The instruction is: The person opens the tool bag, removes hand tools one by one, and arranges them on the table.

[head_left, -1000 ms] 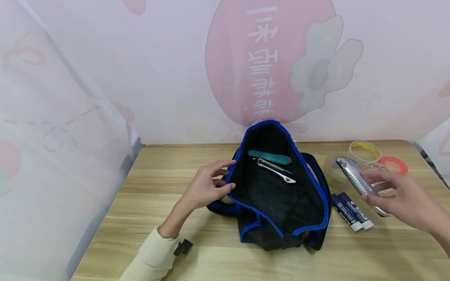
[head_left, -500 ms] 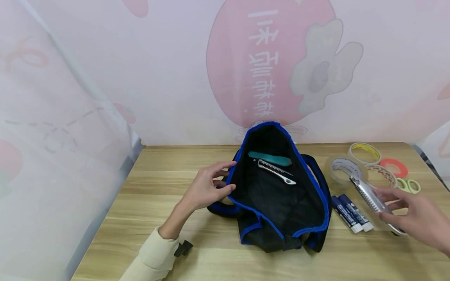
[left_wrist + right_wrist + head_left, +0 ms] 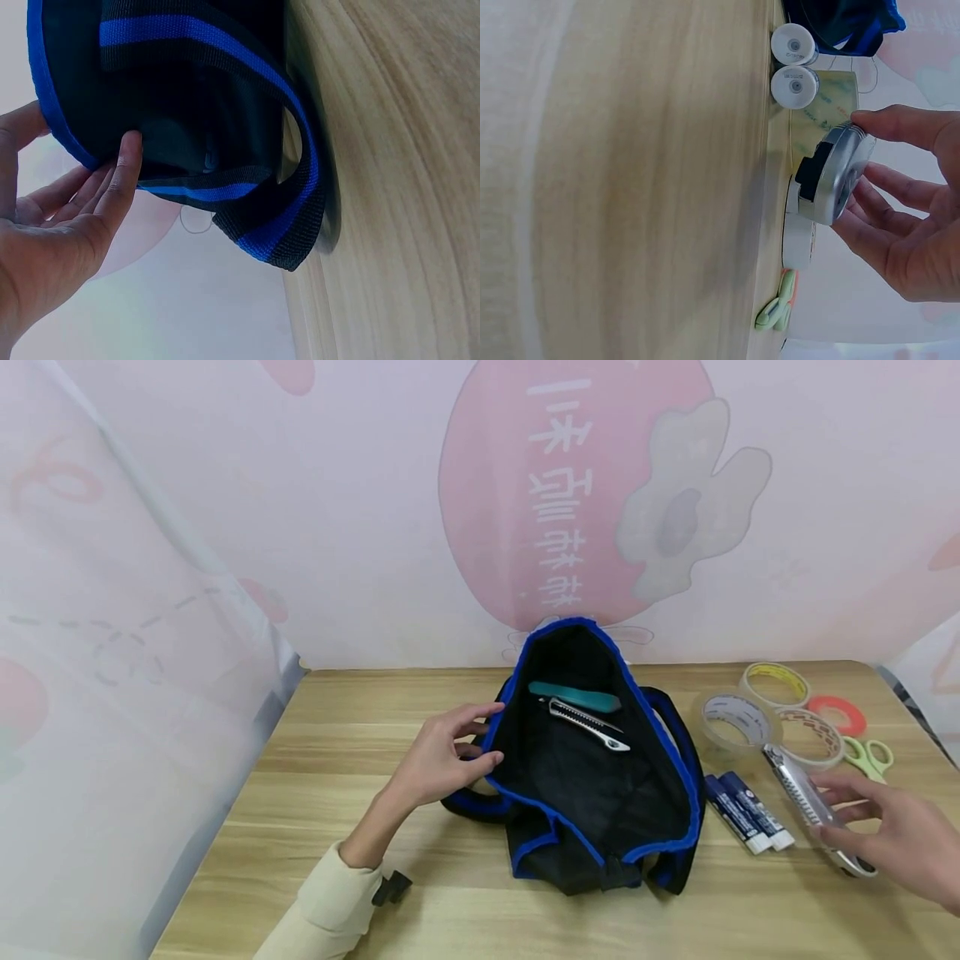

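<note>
A black bag (image 3: pixel 600 810) with blue trim stands with its mouth spread. At its left rim, my left hand (image 3: pixel 442 760) grips the edge between thumb and fingers; the left wrist view shows this hand (image 3: pixel 67 225) at the bag's outer side, by a strap (image 3: pixel 285 210). Inside the bag lie a teal-handled tool (image 3: pixel 576 697) and a white box cutter (image 3: pixel 588 725). To the right, my right hand (image 3: pixel 892 835) holds a silver box cutter (image 3: pixel 806 797) between thumb and fingers. The right wrist view shows this box cutter (image 3: pixel 836 172) end-on, above the table.
Two blue glue sticks (image 3: pixel 750 810) lie right of the bag. Beyond them are clear tape (image 3: pixel 720 735), more tape rolls (image 3: pixel 812 735), a red tape roll (image 3: pixel 855 714) and green scissors (image 3: pixel 870 764). A pale printed curtain (image 3: pixel 360 527) hangs behind the wooden table (image 3: pixel 337 735).
My right hand has moved right and toward me with the silver box cutter, away from above the tape rolls, uncovering the scissors. The left hand has stayed at the bag's rim.
</note>
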Demonstrator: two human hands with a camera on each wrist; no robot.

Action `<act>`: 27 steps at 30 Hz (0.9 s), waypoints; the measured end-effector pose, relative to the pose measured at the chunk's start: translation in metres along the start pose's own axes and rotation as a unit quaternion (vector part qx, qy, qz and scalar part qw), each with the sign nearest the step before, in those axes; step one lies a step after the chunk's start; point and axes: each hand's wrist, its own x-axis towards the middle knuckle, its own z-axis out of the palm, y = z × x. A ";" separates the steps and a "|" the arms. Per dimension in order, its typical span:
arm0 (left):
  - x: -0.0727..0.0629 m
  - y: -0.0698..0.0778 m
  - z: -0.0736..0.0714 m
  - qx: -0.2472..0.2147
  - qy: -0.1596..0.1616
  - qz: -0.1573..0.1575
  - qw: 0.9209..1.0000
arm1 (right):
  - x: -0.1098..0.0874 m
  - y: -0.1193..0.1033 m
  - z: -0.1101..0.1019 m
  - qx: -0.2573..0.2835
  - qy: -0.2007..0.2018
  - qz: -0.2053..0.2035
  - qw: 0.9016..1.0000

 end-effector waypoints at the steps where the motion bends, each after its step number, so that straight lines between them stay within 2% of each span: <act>1: 0.000 0.000 0.000 0.001 0.000 0.000 1.000 | -0.001 0.001 0.000 0.000 -0.002 0.000 1.000; 9: 0.001 0.000 0.000 -0.001 0.000 0.000 1.000 | -0.003 0.004 0.004 -0.003 -0.029 0.037 0.999; 18: 0.000 0.000 0.001 0.005 0.002 0.002 1.000 | -0.004 0.004 0.014 -0.013 -0.030 0.015 0.999; 27: 0.001 -0.002 0.001 0.000 0.000 -0.001 1.000 | 0.000 0.000 0.019 -0.026 -0.108 0.051 0.992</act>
